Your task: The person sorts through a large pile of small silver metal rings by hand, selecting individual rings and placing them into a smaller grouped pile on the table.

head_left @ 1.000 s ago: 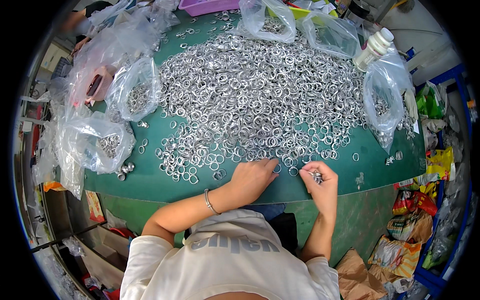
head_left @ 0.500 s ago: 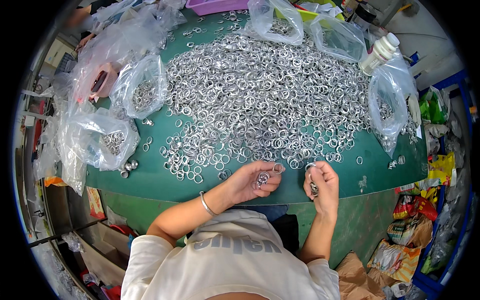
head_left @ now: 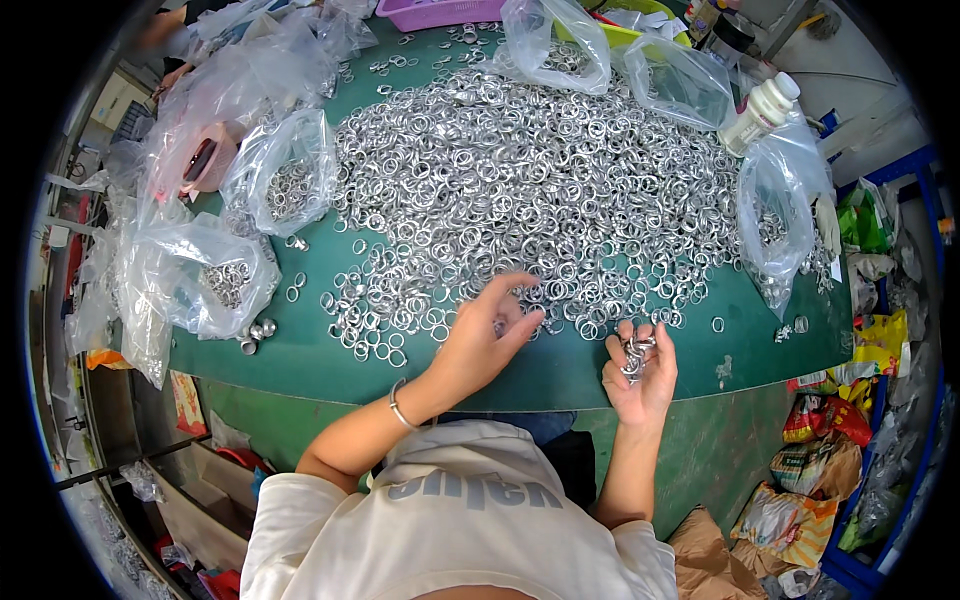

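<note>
Cupping several rings [head_left: 637, 362], right fingers [head_left: 665, 354] curled, left fingers [head_left: 497, 288] wide at one ring heap [head_left: 530, 180]

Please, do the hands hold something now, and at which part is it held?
The right hand holds several rings, bunched in its curled grip; where each ring is gripped is hidden. Whether the left hand holds any cannot be told.

We saw shiny metal rings [head_left: 540, 180], a smooth table [head_left: 300, 358] under them, and glossy, crinkled plastic bags [head_left: 155, 290] left of them.
</note>
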Available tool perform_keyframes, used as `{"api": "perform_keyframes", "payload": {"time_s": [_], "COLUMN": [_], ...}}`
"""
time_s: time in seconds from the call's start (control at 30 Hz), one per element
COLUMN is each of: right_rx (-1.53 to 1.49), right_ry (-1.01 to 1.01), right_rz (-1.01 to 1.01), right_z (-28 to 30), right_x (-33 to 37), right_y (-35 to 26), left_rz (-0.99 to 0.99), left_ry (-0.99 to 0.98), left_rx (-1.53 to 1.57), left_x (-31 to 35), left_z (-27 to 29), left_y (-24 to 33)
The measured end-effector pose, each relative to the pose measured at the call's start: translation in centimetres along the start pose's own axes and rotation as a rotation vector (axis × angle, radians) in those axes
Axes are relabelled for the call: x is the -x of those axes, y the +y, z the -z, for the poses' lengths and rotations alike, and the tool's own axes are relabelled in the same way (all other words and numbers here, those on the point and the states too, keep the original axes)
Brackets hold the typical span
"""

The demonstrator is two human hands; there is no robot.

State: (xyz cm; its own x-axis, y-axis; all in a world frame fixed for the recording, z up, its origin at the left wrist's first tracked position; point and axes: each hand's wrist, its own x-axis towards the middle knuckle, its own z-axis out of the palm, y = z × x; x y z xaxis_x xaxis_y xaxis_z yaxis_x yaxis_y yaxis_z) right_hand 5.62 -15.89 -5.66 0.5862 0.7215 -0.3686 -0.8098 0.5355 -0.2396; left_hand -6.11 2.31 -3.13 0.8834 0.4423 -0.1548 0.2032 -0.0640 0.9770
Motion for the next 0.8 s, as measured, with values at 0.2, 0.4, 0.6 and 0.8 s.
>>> {"api": "perform_keyframes", "payload": {"time_s": [0.2, 0.4, 0.6, 0.8], "right_rx": [-0.098, 0.903, 1.152, 0.818], "right_ry": [-0.034, -0.053, -0.209, -0.173], "right_rz": [0.002, 0.761, 0.969, 1.123], "right_z": [-1.5, -2.8, -3.5, -4.1], "right_x": [0.0, 0.5, 0.2, 0.0], "right_y": [2.2, 6.2, 7.3, 8.5], "left_rz": [0.819, 0.692, 0.589, 0.547], "left_ry": [-0.234, -0.24, -0.181, -0.106], "left_rx": [1.11, 1.37, 1.526, 1.537], "left_x": [1.6, 1.6, 1.3, 0.7], "left_z": [-2.1, -4.4, -5.9, -4.7], "left_y": [0.5, -0.8, -1.6, -0.9]}}
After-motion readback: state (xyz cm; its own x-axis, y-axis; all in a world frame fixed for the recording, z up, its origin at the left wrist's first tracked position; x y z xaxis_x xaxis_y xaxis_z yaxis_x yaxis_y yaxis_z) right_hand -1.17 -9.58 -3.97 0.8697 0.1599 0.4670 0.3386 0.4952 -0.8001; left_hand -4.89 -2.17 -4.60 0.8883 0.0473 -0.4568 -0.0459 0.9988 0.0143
